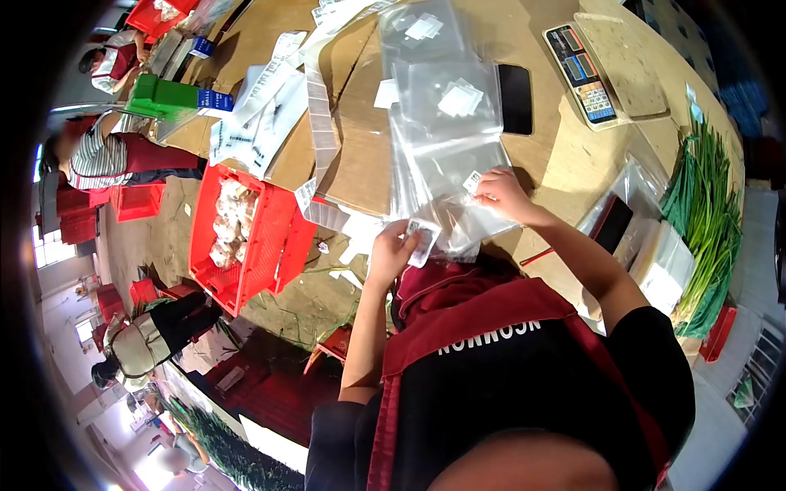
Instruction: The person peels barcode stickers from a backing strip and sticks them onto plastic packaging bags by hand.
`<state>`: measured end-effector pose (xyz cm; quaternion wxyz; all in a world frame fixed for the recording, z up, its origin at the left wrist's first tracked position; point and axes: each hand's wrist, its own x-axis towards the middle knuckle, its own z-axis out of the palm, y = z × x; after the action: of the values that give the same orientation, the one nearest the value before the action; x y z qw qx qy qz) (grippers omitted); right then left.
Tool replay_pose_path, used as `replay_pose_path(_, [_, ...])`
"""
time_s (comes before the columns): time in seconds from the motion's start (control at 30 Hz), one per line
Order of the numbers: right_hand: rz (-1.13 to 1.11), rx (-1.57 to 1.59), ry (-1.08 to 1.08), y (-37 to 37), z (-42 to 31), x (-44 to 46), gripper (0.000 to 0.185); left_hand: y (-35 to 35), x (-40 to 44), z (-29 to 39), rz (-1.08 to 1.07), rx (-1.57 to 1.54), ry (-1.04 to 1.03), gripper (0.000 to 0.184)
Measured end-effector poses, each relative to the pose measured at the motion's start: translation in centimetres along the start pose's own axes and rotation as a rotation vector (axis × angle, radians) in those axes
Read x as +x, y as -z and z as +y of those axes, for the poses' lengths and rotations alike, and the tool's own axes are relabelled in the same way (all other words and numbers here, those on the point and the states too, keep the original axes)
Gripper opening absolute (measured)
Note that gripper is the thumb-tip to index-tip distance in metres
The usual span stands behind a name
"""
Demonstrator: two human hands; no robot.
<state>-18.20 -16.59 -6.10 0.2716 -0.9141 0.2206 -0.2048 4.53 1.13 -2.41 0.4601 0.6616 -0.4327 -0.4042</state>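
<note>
My left hand (pixel 391 252) is closed on a small stack of white printed labels (pixel 422 240), held at the near edge of the table. My right hand (pixel 503 195) pinches one small printed label (pixel 472 182) between thumb and fingers. That label is over clear plastic bags (pixel 454 155), which lie flat and overlapping in front of me. I cannot tell whether it touches the plastic. On the bags farther off rest white label pieces (pixel 460 98), with another small pile (pixel 423 27) beyond them.
A black phone (pixel 515 100) lies right of the bags, and a digital scale (pixel 583 78) stands farther right. Green stalks (pixel 706 213) lie at the right edge. Long label strips (pixel 321 123) curl at left, above a red crate (pixel 266 237) with bagged produce. Co-workers (pixel 102 155) stand at left.
</note>
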Motion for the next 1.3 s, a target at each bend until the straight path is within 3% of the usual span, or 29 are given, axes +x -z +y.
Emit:
replay_pose_path(0.07, [-0.569, 0.214, -0.271, 1.0, 1.1, 1.5, 0.007, 0.3, -0.7, 0.6, -0.060, -0.033, -0.003, 0.017])
replay_pose_path(0.13, [-0.671, 0.234, -0.242, 3.1, 2.7, 5.6, 0.008, 0.5, -0.4, 3.2, -0.226, 0.043, 0.029, 0.013])
replay_pose_path(0.17, [-0.784, 0.256, -0.224, 4.8, 3.6, 8.4, 0.009, -0.6, 0.0, 3.7, -0.194, 0.022, -0.177, 0.016])
replay_pose_path(0.2, [-0.711, 0.173, -0.188, 6.7, 4.1, 12.3, 0.007, -1.0, 0.7, 4.3, -0.241, 0.084, -0.154, 0.017])
replay_pose_path(0.23, [-0.445, 0.092, -0.256, 10.0, 2.5, 15.6, 0.007, -1.5, 1.3, 5.0, -0.287, 0.145, -0.128, 0.017])
replay_pose_path(0.33, [0.761, -0.354, 0.164, 16.8, -0.9, 23.3, 0.010, -4.0, 3.8, 4.1, -0.205, 0.247, -0.229, 0.018])
replay_pose_path(0.37, [0.770, -0.361, 0.184, 17.4, -2.2, 24.0, 0.010, -4.9, 4.3, 3.0, -0.207, 0.384, -0.223, 0.020])
replay_pose_path(0.43, [1.008, 0.076, 0.168, 17.9, -4.0, 24.6, 0.010, -5.8, 4.6, 2.3, -0.276, 0.606, -0.142, 0.025])
replay_pose_path(0.5, [0.629, 0.165, 0.108, 14.1, -4.4, 21.4, 0.010, -6.1, 4.2, 0.3, -0.254, 0.655, -0.143, 0.029])
replay_pose_path(0.53, [0.485, 0.091, 0.182, 12.1, -5.0, 19.0, 0.009, -5.8, 4.0, 0.2, -0.258, 0.681, -0.113, 0.028])
replay_pose_path(0.6, [0.172, 0.018, 0.416, 5.7, -2.2, 14.4, 0.024, -5.1, 3.4, -0.9, -0.217, 0.708, -0.109, 0.024])
replay_pose_path(0.63, [-0.089, -0.081, 0.340, 3.0, -1.1, 11.5, 0.012, -4.6, 3.2, -1.3, -0.210, 0.708, -0.113, 0.024])
replay_pose_path(0.67, [-0.099, -0.144, 0.345, 0.3, 0.0, 9.0, 0.013, -4.0, 3.2, -1.6, -0.161, 0.705, -0.143, 0.022])
replay_pose_path(0.7, [-0.109, -0.203, 0.349, -1.4, 0.4, 7.5, 0.028, -3.5, 3.1, -2.0, -0.112, 0.702, -0.170, 0.020])
replay_pose_path(0.73, [-0.107, -0.206, 0.356, -1.3, -0.1, 7.6, 0.028, -3.2, 3.0, -2.6, -0.002, 0.682, -0.279, 0.016])
replay_pose_path(0.8, [-0.347, -0.310, 0.105, -0.7, -1.1, 8.0, 0.071, -2.3, 2.9, -3.5, 0.051, 0.661, -0.335, 0.015])
replay_pose_path(0.83, [-0.347, -0.311, 0.109, 0.0, -1.7, 9.3, 0.071, -2.0, 3.0, -3.8, 0.096, 0.635, -0.387, 0.016])
replay_pose_path(0.9, [-0.485, -0.517, 0.079, 0.7, -2.3, 12.9, 0.093, -1.7, 3.4, -4.9, 0.103, 0.652, -0.431, 0.018])
replay_pose_path(1.0, [-0.333, -0.228, -0.184, -0.4, 1.8, 16.6, 0.097, -1.6, 3.8, -5.0, 0.101, 0.663, -0.445, 0.011])
replay_pose_path(1.03, [-0.360, -0.317, -0.225, 0.0, 2.4, 18.1, 0.085, -1.7, 3.7, -4.9, 0.116, 0.657, -0.459, 0.010])
replay_pose_path(1.1, [-0.186, -0.458, -0.242, 0.6, 3.0, 18.7, 0.066, -1.7, 3.5, -5.0, 0.130, 0.654, -0.465, 0.009])
replay_pose_path(1.13, [-0.188, -0.455, -0.239, 0.3, 3.3, 18.6, 0.066, -1.7, 3.5, -5.1, 0.129, 0.658, -0.462, 0.009])
replay_pose_path(1.2, [-0.013, -0.428, -0.019, 0.2, 3.3, 18.6, 0.046, -1.8, 3.6, -5.1, 0.136, 0.662, -0.471, 0.008])
replay_pose_path(1.3, [-0.076, -0.250, 0.090, 0.1, 1.3, 16.6, 0.040, -1.8, 3.6, -5.1, 0.136, 0.659, -0.487, 0.008])
